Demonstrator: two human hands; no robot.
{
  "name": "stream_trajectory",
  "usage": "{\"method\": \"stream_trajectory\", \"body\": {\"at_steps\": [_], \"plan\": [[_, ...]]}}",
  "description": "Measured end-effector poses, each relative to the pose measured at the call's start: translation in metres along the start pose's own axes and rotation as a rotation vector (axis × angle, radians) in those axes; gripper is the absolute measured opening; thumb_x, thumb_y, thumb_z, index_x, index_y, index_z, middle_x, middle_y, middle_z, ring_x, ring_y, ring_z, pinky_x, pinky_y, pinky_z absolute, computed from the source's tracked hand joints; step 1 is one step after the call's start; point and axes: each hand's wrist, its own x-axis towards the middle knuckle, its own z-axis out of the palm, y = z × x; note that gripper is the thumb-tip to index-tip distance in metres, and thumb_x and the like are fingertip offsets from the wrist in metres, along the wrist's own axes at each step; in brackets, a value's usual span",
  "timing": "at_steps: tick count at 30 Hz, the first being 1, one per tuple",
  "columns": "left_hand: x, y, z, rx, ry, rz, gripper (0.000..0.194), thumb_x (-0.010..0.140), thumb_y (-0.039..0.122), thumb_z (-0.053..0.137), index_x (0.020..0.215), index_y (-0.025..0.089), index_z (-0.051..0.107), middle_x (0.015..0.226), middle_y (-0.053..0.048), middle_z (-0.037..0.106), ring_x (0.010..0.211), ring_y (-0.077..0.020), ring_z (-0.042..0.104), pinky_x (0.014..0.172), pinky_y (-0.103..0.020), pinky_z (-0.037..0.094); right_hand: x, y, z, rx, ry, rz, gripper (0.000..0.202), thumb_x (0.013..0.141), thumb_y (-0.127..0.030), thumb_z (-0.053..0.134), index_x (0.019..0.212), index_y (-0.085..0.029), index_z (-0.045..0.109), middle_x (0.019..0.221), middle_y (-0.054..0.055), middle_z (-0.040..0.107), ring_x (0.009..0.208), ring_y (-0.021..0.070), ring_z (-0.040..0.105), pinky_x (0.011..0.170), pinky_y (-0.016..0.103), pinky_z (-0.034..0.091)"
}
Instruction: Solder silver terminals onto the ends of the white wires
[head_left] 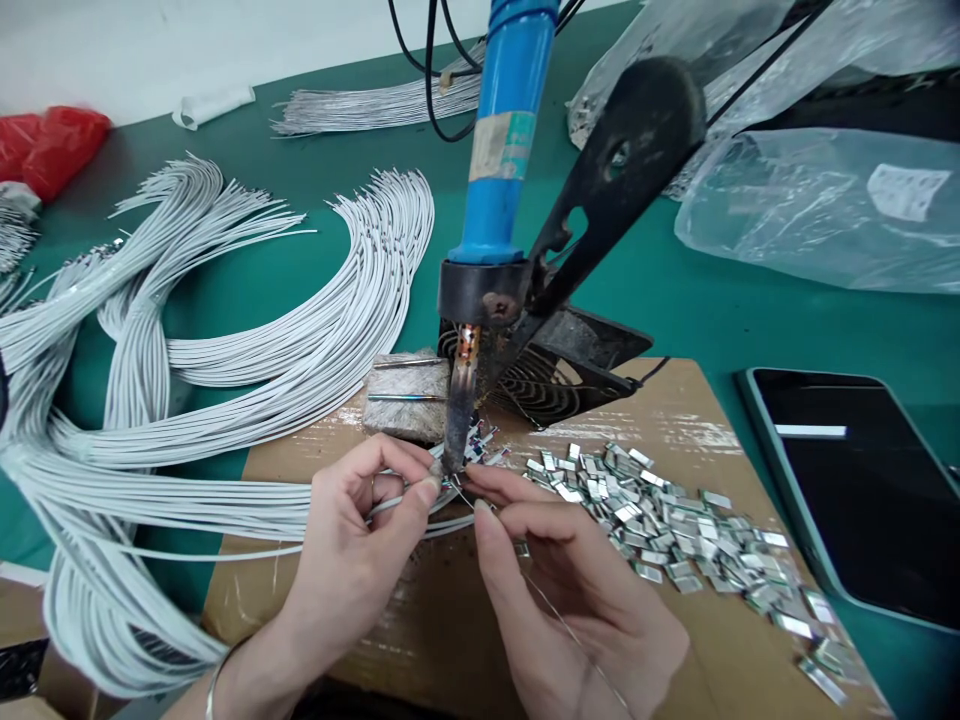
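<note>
A blue-handled soldering iron (499, 150) hangs tip down in a black clamp, its dark tip (457, 430) between the fingertips of both hands. My left hand (367, 530) pinches the end of a white cable just left of the tip; the small part at that end is mostly hidden by the fingers. Between thumb and fingers of my right hand (577, 590) is a thin solder wire (559, 612), its upper end close to the iron tip. Several small metal connectors (660, 520) lie in a loose pile right of the hands.
Bundles of white cables (285, 400) spread over the left side. Behind the tip are a black fan (555, 370) and a worn block (407, 395). A phone (862, 480) lies at right on the green table (697, 335), below plastic bags (825, 210). Brown cardboard (420, 620) lies under the hands.
</note>
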Motion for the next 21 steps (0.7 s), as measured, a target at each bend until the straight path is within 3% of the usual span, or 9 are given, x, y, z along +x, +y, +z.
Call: {"method": "stream_trajectory", "body": {"at_steps": [8,21], "plan": [[0.0007,0.0031,0.0026,0.046,0.014,0.048,0.024,0.090,0.025,0.074,0.075,0.010,0.063,0.090,-0.007,0.066,0.060,-0.0044,0.054,0.051,-0.015,0.038,-0.0014,0.0010,-0.0013,-0.003,-0.002,-0.004,0.016,0.093,-0.007,0.072,0.091,-0.022,0.066,0.114,-0.002,0.079,0.099,0.0077,0.078,0.088,0.011,0.060],[-0.0001,0.0005,0.0037,0.086,0.023,0.080,0.021,0.091,0.024,0.071,0.076,0.011,0.064,0.092,-0.008,0.067,0.060,-0.0056,0.050,0.051,-0.017,0.036,-0.0039,-0.0027,0.0037,-0.031,0.079,0.036,0.013,0.092,-0.013,0.076,0.089,-0.023,0.070,0.111,-0.004,0.079,0.092,0.0055,0.076,0.086,0.010,0.058]]}}
